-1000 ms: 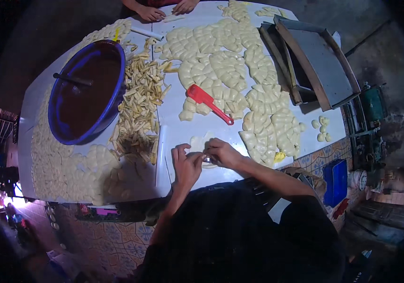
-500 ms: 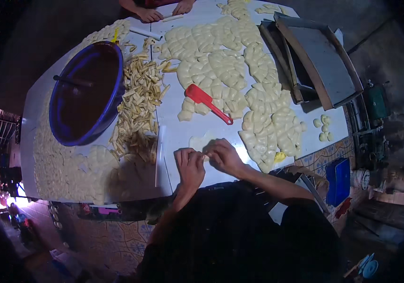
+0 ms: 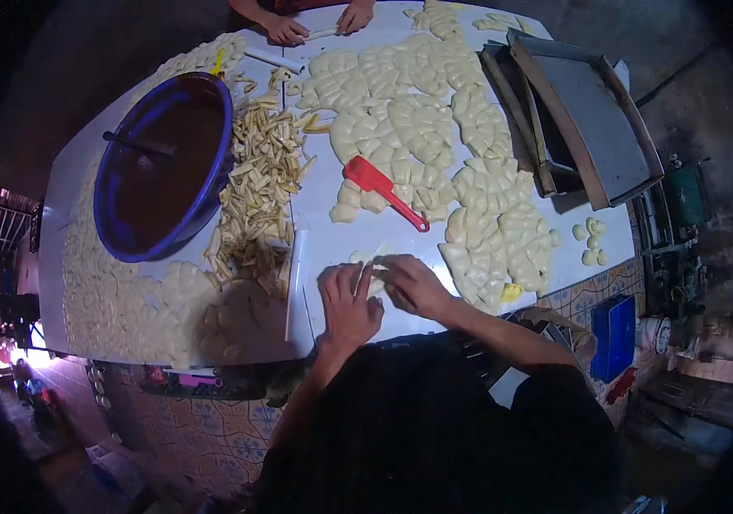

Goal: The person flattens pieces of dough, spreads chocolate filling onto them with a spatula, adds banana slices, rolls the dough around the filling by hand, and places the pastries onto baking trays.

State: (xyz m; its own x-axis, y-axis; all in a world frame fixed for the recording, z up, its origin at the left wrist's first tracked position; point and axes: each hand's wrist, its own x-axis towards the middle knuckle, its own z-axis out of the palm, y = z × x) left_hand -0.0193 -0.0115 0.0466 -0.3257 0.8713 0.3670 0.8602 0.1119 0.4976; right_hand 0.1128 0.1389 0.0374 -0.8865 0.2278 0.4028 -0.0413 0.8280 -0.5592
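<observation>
At the near edge of the white table (image 3: 319, 231), a thin flattened piece of pale dough (image 3: 365, 255) lies under my fingers. My left hand (image 3: 348, 307) bends over its left side, fingers close together and thumb stretched toward the other hand. My right hand (image 3: 414, 287) curls down on its right side, fingertips pressed to it. Most of the dough is hidden by my fingers, and whatever is rolled inside cannot be made out. Just beyond lies a red spatula (image 3: 386, 193), its blade against rows of dough portions (image 3: 401, 120).
Sliced banana strips (image 3: 255, 167) are heaped left of my hands, beside a blue basin (image 3: 228, 128) of dark liquid with a handle sticking out. A white rolling pin (image 3: 296, 283) lies at my left. Metal trays (image 3: 585, 116) stack at right. Across the table, another person's hands (image 3: 319, 26) roll dough.
My left hand has flattened and its fingers have reached forward over the dough; the right hand stays pressed beside it. The other person's hands now both sit on their roll. The view shifted slightly.
</observation>
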